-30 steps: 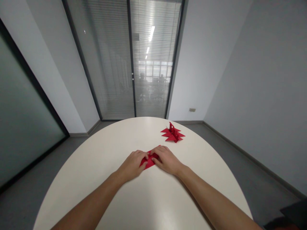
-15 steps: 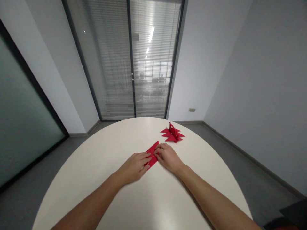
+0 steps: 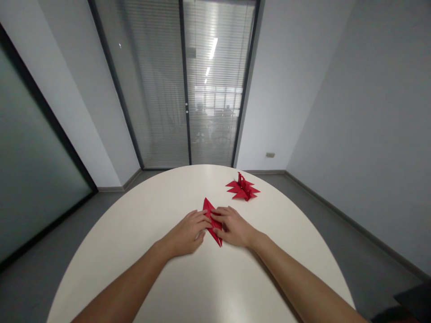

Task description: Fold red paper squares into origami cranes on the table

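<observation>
A piece of red origami paper [image 3: 208,205], folded to a narrow diamond, lies on the table between my hands. Its top point faces away from me, and the lower end splits into two tips. My left hand [image 3: 192,229] holds its left edge with bent fingers laid on the paper. From the other side, my right hand [image 3: 234,225] grips the right edge, with fingertips on top and the thumb lower down. Parts of the paper are hidden under the fingers. Beyond my right hand stand several finished red paper cranes [image 3: 243,188], bunched together with wings spread.
The round white table [image 3: 151,215] fills the foreground. Past its far edge are a glass partition with blinds [image 3: 161,112] and a pale wall with a socket [image 3: 270,155]. A dark object [image 3: 414,298] shows at the lower right corner.
The red paper has turned from a slanted strip-like shape, rising to the right, to a diamond with its top point away from me. Both hands have shifted around it; the cranes have stayed put.
</observation>
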The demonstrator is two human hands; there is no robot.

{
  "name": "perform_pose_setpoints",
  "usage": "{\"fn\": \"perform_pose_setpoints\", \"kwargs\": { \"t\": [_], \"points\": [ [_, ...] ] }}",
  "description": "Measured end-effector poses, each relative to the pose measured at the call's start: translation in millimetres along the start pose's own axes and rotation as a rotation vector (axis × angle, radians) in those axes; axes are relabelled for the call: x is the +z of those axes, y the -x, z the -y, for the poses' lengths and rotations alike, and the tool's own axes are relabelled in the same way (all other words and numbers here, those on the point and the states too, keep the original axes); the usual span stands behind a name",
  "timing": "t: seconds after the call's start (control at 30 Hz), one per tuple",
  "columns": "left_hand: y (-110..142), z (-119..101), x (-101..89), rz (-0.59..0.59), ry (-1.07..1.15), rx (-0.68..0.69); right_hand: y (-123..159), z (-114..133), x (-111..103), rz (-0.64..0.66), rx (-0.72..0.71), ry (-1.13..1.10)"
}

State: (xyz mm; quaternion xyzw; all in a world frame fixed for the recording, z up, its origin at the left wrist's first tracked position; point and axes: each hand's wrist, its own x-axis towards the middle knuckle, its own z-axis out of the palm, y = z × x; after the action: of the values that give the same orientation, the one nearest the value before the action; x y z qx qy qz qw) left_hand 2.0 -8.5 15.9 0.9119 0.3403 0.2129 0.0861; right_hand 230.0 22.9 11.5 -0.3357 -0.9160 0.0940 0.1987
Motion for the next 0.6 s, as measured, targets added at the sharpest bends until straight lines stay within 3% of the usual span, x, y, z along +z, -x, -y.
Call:
{"fn": "perform_pose_setpoints", "kwargs": {
  "t": [0.33,0.5,0.6],
  "points": [
    [0,13,8.4,-0.045,-0.042,0.064,5,-6,-13,0.220,-0.049,-0.151],
    [-3,13,9.1,-0.026,-0.055,0.056,2,-4,-13,0.139,-0.152,-0.166],
    [-6,11,9.9,-0.049,-0.059,0.022,1,-4,-12,0.048,-0.134,-0.135]
  ]
}}
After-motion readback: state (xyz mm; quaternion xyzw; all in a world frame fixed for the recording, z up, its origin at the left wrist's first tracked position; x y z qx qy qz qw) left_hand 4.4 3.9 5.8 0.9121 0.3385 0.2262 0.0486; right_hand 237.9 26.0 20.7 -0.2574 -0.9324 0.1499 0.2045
